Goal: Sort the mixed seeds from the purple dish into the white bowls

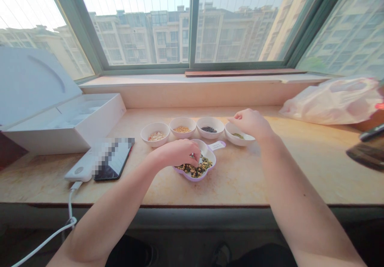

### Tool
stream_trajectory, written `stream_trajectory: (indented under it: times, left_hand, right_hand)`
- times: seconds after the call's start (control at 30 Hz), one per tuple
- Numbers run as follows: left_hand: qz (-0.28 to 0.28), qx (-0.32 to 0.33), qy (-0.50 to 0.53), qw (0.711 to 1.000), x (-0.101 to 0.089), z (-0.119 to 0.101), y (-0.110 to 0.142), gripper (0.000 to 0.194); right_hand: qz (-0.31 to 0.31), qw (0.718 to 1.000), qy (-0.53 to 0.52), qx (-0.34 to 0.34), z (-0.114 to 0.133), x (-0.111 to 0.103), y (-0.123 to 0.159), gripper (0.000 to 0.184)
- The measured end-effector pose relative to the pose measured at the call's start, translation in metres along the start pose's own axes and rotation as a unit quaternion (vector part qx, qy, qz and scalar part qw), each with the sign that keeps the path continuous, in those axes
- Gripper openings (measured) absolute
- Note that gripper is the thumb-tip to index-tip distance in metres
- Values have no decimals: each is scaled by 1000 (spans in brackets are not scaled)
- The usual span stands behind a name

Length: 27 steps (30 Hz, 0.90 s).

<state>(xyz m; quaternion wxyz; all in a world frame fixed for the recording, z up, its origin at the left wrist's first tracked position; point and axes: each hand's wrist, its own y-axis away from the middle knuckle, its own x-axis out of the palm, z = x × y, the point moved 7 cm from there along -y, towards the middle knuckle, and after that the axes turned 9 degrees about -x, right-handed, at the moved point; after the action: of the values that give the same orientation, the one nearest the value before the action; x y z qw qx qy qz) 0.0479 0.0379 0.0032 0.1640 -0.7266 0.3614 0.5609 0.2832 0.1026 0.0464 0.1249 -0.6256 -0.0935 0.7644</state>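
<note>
My left hand (183, 153) reaches into a purple-rimmed, handled dish (212, 162) of mixed yellow, green and black beans (196, 170). Its fingers are pinched together at the beans, and whatever is between them is too small to make out. Above the rightmost white bowl (244, 140), which has a few green beans (238, 135) in it, hovers my right hand (250, 122). Those fingertips are closed in a pinch too, their contents hidden. In the same row stand a bowl of black beans (209, 130), one of yellow beans (182, 129) and one of pale, flat pieces (156, 136).
To the left are an open white box (102, 119), a white power bank (80, 168) with a cable (70, 203), and a phone (115, 161). A plastic bag (333, 101) and a dark glossy object (367, 151) lie at the right. Windows rise behind the counter (234, 183).
</note>
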Motion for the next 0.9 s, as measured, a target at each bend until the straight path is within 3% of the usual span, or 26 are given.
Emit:
stream_trajectory:
  times: [0.17, 0.27, 0.37, 0.47, 0.57, 0.63, 0.73, 0.8, 0.9]
  left_hand:
    - [-24, 11, 0, 1000, -6, -4, 2, 21]
    - [-47, 24, 9, 999, -10, -8, 4, 17]
    - [-83, 16, 15, 996, -15, -7, 4, 10]
    - [-151, -9, 24, 988, -24, -3, 6, 11]
    - [-240, -36, 42, 969, -36, 3, 9, 11]
    - [-294, -42, 59, 953, -43, 5, 13, 9]
    - [-345, -40, 77, 935, -49, 6, 18, 11]
    - [-357, -36, 82, 930, -51, 5, 19, 14]
    - [-369, -31, 86, 925, -52, 5, 21, 16]
  right_hand:
    - [123, 991, 37, 36, -13, 9, 3, 19]
    - [169, 984, 31, 38, -12, 16, 5, 17]
    - [125, 992, 10, 23, -2, 15, 4, 19]
    - [38, 994, -78, -72, 24, 9, 4, 21]
    - [54, 947, -255, -188, 60, 11, 15, 26]
    - [139, 887, -382, -221, 83, 20, 28, 35]
    - [236, 807, -485, -241, 106, 34, 44, 42]
    - [262, 777, -518, -245, 114, 41, 48, 46]
    - [269, 755, -555, -223, 116, 50, 49, 50]
